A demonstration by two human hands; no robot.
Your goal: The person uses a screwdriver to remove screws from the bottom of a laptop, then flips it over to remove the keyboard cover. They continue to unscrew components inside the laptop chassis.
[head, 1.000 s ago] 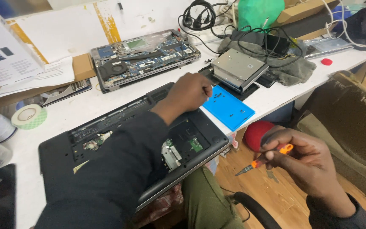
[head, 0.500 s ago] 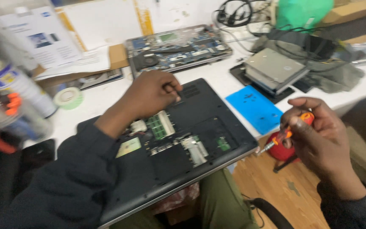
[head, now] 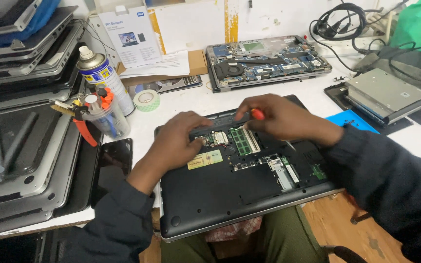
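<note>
Since the earlier frame the right hand (head: 281,119) has come up from beside the lap onto the open black laptop (head: 230,180), bringing the red-handled screwdriver (head: 258,114); the left hand (head: 179,139) has stayed on the laptop's upper edge. At far left a stack of closed laptops (head: 25,122) runs out of frame. Beside it stand a spray can (head: 104,78), a clear cup of tools (head: 105,117), a dark phone (head: 115,163) and a tape roll (head: 146,100) on the white bench (head: 191,102). Left fingers lie flat, slightly apart, by the green memory stick (head: 243,141). Right fingers are closed around the screwdriver, whose tip is hidden. Farther right, a stripped laptop chassis (head: 266,61), blue mat (head: 354,119), silver drive (head: 386,92).
</note>
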